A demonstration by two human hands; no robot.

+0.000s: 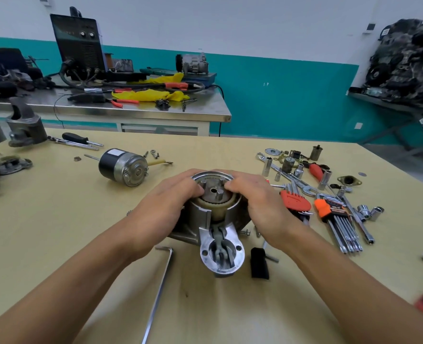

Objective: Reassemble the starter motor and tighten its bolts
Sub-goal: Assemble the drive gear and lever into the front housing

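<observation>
Starter housing (pixel 215 219) sits mid-table on the pale wood table (pixel 205 306), open round end up, nose end toward the person; gear carrier w/ three pins (pixel 214 191) shows inside the ring. L hand (pixel 170 202) wraps the housing's left side, fingers curled over the rim, tips on the carrier edge; R hand (pixel 257 197) does the same on the right side, fingers bent over the rim, tips just beside the pins. Black-and-silver motor body (pixel 123 167) lies on its side, well apart, to the far left. Long hex key (pixel 159 291) lies near the nose, left of it; black block (pixel 259 263) just right of the nose. Two orange hex-key sets (pixel 295 201) (pixel 325 207) lie beside the R hand; sockets (pixel 267 166) and a red-handled screwdriver (pixel 316 171) lie beyond them. Black-handled screwdriver (pixel 75 139) sits far left; steel bench (pixel 143 111) stands behind.
</observation>
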